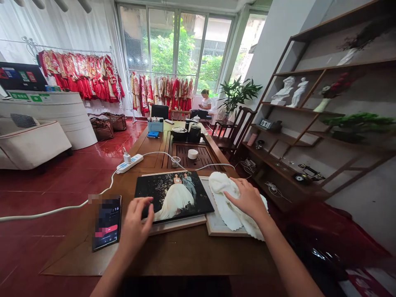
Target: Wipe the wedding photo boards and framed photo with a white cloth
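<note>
Left hand (135, 222), fingers spread, touches wedding photo (173, 194) edge (phone (107, 222) beside); right hand (247, 200) presses white cloth (229, 206), fingers flat, on tabletop (173, 251).

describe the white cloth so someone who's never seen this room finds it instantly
Start at the long wooden table running down the middle of the room. At its near end, right of the wedding photo, lies a pale frame; the white cloth is bunched on it under the right hand. It is the only soft, crumpled thing there; the phone and photo beside the left hand are flat and dark.
</note>
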Demonstrator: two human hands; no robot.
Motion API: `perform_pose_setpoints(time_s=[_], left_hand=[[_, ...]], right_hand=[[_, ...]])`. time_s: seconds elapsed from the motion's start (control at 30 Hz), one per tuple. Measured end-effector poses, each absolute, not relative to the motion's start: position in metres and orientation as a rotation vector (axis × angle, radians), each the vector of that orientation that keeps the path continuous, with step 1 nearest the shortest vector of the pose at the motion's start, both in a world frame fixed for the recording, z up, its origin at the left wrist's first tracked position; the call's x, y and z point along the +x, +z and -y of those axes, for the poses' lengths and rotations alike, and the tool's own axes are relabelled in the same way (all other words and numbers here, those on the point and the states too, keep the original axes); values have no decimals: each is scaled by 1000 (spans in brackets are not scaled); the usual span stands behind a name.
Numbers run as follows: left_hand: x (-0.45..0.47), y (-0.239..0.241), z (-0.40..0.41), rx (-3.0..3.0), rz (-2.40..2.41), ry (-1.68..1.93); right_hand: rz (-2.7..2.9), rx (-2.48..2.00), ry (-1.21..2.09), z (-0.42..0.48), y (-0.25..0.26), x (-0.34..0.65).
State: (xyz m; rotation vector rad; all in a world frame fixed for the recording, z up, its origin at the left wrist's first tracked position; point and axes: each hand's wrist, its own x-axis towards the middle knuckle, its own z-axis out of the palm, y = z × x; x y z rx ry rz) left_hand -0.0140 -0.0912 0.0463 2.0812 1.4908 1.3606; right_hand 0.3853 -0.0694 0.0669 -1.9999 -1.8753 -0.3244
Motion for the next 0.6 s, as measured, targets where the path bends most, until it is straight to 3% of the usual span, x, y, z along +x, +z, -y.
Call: perform_pose_setpoints(time_s=[0.1,0.27,0.6], left_hand=[[24,40,117,1980,-1113,1083],[92,2,142,1461,-916,761],[145,-26,131,867,-872,727]], right_hand=[[1846,-2198,-414,80,58,408],[1865,-2293,-345,86,40,419],[1759,-2438,-240,69,21,385]])
